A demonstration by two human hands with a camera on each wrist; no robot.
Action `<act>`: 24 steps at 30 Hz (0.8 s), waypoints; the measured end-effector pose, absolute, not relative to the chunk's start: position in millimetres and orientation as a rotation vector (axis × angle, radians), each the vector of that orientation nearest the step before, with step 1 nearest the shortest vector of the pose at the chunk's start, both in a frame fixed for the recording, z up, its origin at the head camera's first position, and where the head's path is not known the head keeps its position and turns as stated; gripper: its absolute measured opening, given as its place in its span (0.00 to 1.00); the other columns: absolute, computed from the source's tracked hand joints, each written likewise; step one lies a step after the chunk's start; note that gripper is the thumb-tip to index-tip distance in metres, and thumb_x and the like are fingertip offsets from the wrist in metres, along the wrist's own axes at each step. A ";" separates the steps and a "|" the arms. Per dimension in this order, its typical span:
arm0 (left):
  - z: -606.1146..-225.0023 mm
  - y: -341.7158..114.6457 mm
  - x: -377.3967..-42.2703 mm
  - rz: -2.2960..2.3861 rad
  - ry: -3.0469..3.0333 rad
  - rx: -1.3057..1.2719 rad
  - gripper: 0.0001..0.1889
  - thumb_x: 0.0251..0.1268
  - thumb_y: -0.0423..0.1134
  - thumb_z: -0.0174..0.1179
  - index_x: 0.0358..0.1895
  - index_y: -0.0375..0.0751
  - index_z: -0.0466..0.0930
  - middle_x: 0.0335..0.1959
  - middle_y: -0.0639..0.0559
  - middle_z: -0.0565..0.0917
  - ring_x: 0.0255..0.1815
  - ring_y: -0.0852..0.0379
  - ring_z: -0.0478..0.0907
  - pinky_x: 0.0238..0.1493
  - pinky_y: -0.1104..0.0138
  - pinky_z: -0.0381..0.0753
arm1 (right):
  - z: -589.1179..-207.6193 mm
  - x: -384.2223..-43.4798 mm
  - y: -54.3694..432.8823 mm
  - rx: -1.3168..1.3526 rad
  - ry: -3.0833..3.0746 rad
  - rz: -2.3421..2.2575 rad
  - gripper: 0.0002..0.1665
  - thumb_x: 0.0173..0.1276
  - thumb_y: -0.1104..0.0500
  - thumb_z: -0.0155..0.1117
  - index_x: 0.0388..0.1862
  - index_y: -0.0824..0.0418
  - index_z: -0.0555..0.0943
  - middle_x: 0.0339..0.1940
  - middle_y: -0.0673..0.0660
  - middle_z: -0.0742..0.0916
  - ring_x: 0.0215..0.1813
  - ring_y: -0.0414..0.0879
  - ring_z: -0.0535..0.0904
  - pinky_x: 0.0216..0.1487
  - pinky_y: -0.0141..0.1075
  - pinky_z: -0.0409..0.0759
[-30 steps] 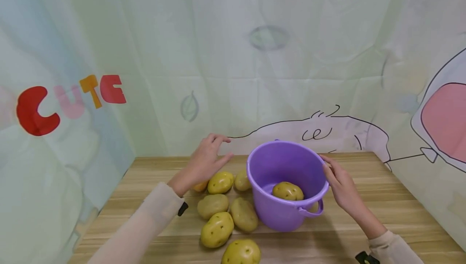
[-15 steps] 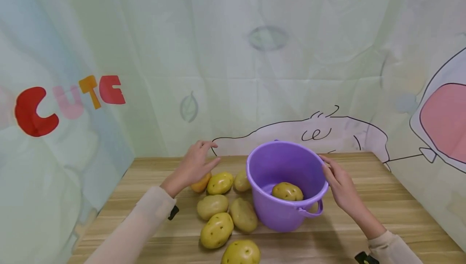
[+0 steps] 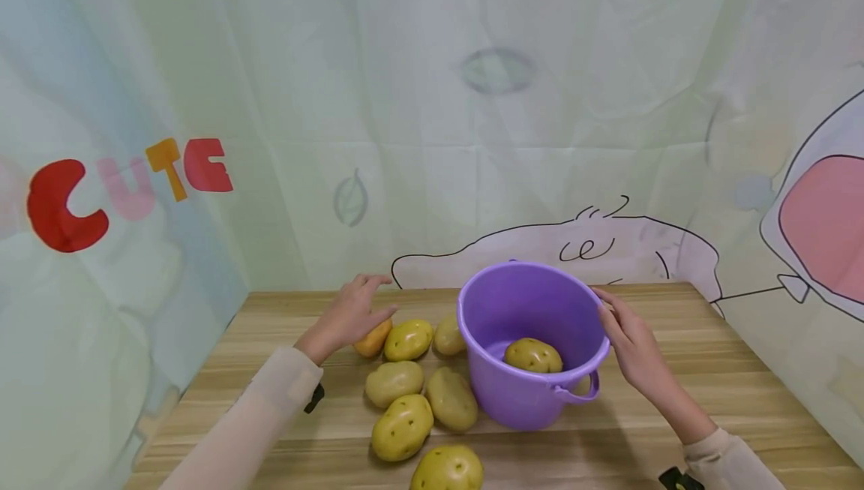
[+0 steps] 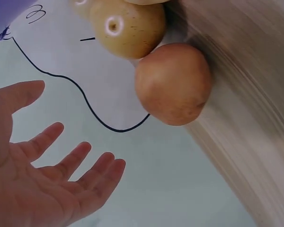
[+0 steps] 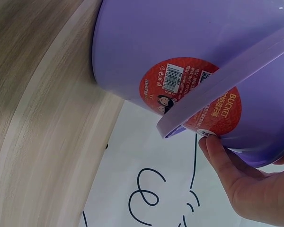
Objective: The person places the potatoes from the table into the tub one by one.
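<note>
My left hand (image 3: 346, 319) hovers over a round orange-brown thing (image 3: 373, 341) at the far left of several yellow potatoes (image 3: 402, 428). Its fingers are spread and loosely bent, with nothing in the palm; in the left wrist view, space shows between this hand (image 4: 61, 184) and the round thing (image 4: 173, 85). A purple bucket (image 3: 516, 400) stands right of the potatoes, one potato (image 3: 533, 356) inside on its bottom. At the bucket's right rim my right hand (image 3: 634, 347) grips, fingers and thumb on either side of the wall. The right wrist view shows the thumb (image 5: 217, 156) against the outside.
The bucket's handle (image 3: 579, 394) hangs down on its near right side. One potato (image 3: 448, 469) lies at the front, cut by the frame's bottom. A printed cloth (image 3: 418, 115) rises behind the wooden table (image 3: 715, 370).
My left hand has moved left and lower, away from the bucket and toward the round orange-brown thing, uncovering it. The right hand and bucket have stayed put.
</note>
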State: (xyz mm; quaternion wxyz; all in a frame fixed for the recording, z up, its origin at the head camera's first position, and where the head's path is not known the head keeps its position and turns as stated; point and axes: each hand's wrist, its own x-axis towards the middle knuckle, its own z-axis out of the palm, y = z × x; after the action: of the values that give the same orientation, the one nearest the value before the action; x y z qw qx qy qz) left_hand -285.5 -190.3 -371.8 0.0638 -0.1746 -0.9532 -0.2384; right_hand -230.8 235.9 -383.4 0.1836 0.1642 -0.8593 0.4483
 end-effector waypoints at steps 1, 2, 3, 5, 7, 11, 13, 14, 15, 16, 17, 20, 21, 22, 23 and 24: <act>-373.3 -191.1 -286.0 -0.723 -2.884 -0.532 0.27 0.74 0.43 0.58 0.69 0.32 0.68 0.64 0.30 0.69 0.63 0.31 0.67 0.62 0.41 0.68 | -383.5 -231.0 236.1 0.464 -2.423 1.266 0.24 0.83 0.58 0.44 0.70 0.70 0.69 0.46 0.66 0.86 0.43 0.46 0.82 0.41 0.29 0.79; -374.8 -191.7 -286.5 -0.725 -2.886 -0.535 0.27 0.74 0.43 0.58 0.69 0.32 0.67 0.64 0.30 0.69 0.63 0.31 0.67 0.63 0.41 0.68 | -383.6 -231.0 236.2 0.462 -2.423 1.268 0.24 0.83 0.58 0.44 0.70 0.70 0.69 0.46 0.66 0.86 0.43 0.46 0.82 0.41 0.29 0.79; -376.5 -192.5 -287.4 -0.724 -2.889 -0.537 0.27 0.74 0.43 0.58 0.69 0.32 0.67 0.64 0.29 0.69 0.63 0.31 0.68 0.63 0.41 0.68 | -383.6 -231.1 236.3 0.461 -2.423 1.270 0.24 0.83 0.58 0.44 0.70 0.70 0.69 0.46 0.66 0.86 0.43 0.47 0.82 0.41 0.30 0.79; -380.4 -194.2 -290.0 -0.730 -2.892 -0.535 0.28 0.74 0.43 0.58 0.69 0.30 0.67 0.64 0.29 0.70 0.64 0.32 0.68 0.63 0.41 0.68 | -383.5 -231.3 236.4 0.461 -2.422 1.273 0.24 0.83 0.58 0.44 0.70 0.70 0.69 0.46 0.67 0.86 0.43 0.47 0.82 0.41 0.30 0.80; -384.9 -196.5 -292.6 -0.729 -2.900 -0.528 0.27 0.74 0.43 0.58 0.69 0.30 0.67 0.63 0.29 0.70 0.64 0.33 0.68 0.63 0.42 0.68 | -383.2 -231.4 236.2 0.463 -2.422 1.273 0.24 0.83 0.58 0.44 0.70 0.70 0.69 0.45 0.66 0.86 0.42 0.47 0.82 0.41 0.30 0.79; -394.4 -202.7 -297.5 -0.738 -2.923 -0.510 0.27 0.74 0.42 0.58 0.68 0.28 0.67 0.63 0.28 0.70 0.64 0.33 0.68 0.63 0.42 0.68 | -382.2 -230.2 235.1 0.459 -2.431 1.276 0.25 0.83 0.58 0.44 0.70 0.71 0.69 0.46 0.66 0.86 0.43 0.47 0.82 0.41 0.30 0.79; -399.4 -206.2 -299.3 -0.747 -2.936 -0.503 0.27 0.74 0.42 0.57 0.68 0.27 0.67 0.63 0.27 0.70 0.64 0.32 0.67 0.63 0.42 0.68 | -382.3 -229.7 234.7 0.453 -2.435 1.273 0.25 0.83 0.58 0.44 0.70 0.71 0.69 0.45 0.66 0.86 0.42 0.47 0.82 0.41 0.30 0.79; -401.8 -208.0 -300.0 -0.754 -2.943 -0.497 0.28 0.74 0.42 0.57 0.68 0.27 0.67 0.63 0.27 0.70 0.65 0.32 0.67 0.64 0.42 0.67 | -382.3 -229.5 234.7 0.451 -2.436 1.274 0.25 0.83 0.58 0.44 0.70 0.70 0.69 0.45 0.66 0.86 0.42 0.47 0.82 0.41 0.30 0.79; -404.4 -209.7 -300.8 -0.760 -2.949 -0.494 0.28 0.74 0.42 0.57 0.68 0.26 0.66 0.64 0.27 0.69 0.66 0.31 0.66 0.64 0.41 0.67 | -382.5 -229.6 234.8 0.451 -2.435 1.270 0.25 0.83 0.58 0.44 0.70 0.70 0.69 0.45 0.65 0.86 0.42 0.47 0.82 0.41 0.29 0.79; -406.8 -211.5 -301.5 -0.769 -2.956 -0.487 0.28 0.74 0.42 0.57 0.69 0.26 0.66 0.65 0.26 0.68 0.66 0.31 0.65 0.65 0.41 0.66 | -382.8 -229.7 234.9 0.454 -2.432 1.267 0.24 0.83 0.58 0.44 0.70 0.70 0.69 0.44 0.65 0.86 0.42 0.46 0.82 0.41 0.29 0.79; -409.1 -213.0 -302.0 -0.762 -2.961 -0.489 0.28 0.75 0.42 0.57 0.69 0.26 0.65 0.65 0.26 0.68 0.67 0.30 0.65 0.65 0.40 0.66 | -383.0 -229.7 235.0 0.455 -2.430 1.265 0.24 0.83 0.58 0.44 0.70 0.70 0.69 0.44 0.65 0.86 0.41 0.46 0.82 0.40 0.29 0.79; -415.4 -216.5 -303.1 -0.760 -2.962 -0.508 0.29 0.75 0.43 0.56 0.69 0.25 0.64 0.66 0.26 0.68 0.67 0.29 0.64 0.66 0.40 0.64 | -383.2 -229.9 235.2 0.454 -2.426 1.255 0.24 0.83 0.59 0.44 0.70 0.70 0.69 0.43 0.65 0.86 0.41 0.46 0.82 0.40 0.29 0.78; -417.1 -217.4 -303.2 -0.761 -2.959 -0.515 0.29 0.75 0.42 0.56 0.69 0.25 0.64 0.66 0.26 0.68 0.67 0.28 0.64 0.66 0.40 0.64 | -383.1 -230.1 235.2 0.455 -2.426 1.252 0.24 0.83 0.59 0.44 0.70 0.70 0.69 0.43 0.65 0.86 0.41 0.46 0.82 0.40 0.29 0.78; -418.6 -218.1 -303.2 -0.764 -2.958 -0.520 0.29 0.75 0.42 0.56 0.69 0.24 0.64 0.65 0.25 0.69 0.67 0.28 0.64 0.65 0.39 0.64 | -383.1 -230.1 235.2 0.454 -2.427 1.252 0.24 0.83 0.59 0.44 0.70 0.70 0.69 0.44 0.65 0.86 0.41 0.46 0.82 0.40 0.29 0.79; -419.9 -218.6 -303.1 -0.762 -2.957 -0.529 0.29 0.75 0.42 0.56 0.69 0.24 0.64 0.65 0.25 0.69 0.67 0.28 0.64 0.65 0.39 0.64 | -383.0 -230.3 235.2 0.451 -2.429 1.250 0.24 0.83 0.58 0.44 0.70 0.70 0.69 0.44 0.65 0.86 0.41 0.46 0.82 0.40 0.30 0.79; -421.0 -218.9 -302.8 -0.773 -2.959 -0.528 0.29 0.75 0.42 0.56 0.69 0.24 0.64 0.65 0.25 0.69 0.67 0.28 0.64 0.65 0.39 0.64 | -382.9 -230.4 235.3 0.449 -2.431 1.249 0.24 0.83 0.58 0.44 0.70 0.70 0.69 0.44 0.65 0.86 0.41 0.46 0.82 0.40 0.30 0.79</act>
State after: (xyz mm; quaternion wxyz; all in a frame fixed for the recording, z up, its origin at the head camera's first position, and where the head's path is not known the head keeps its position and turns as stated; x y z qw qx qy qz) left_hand -302.8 -218.9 -421.0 0.0192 -0.1700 -0.9532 -0.2491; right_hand -230.4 235.3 -382.9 0.1849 0.1592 -0.8627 0.4430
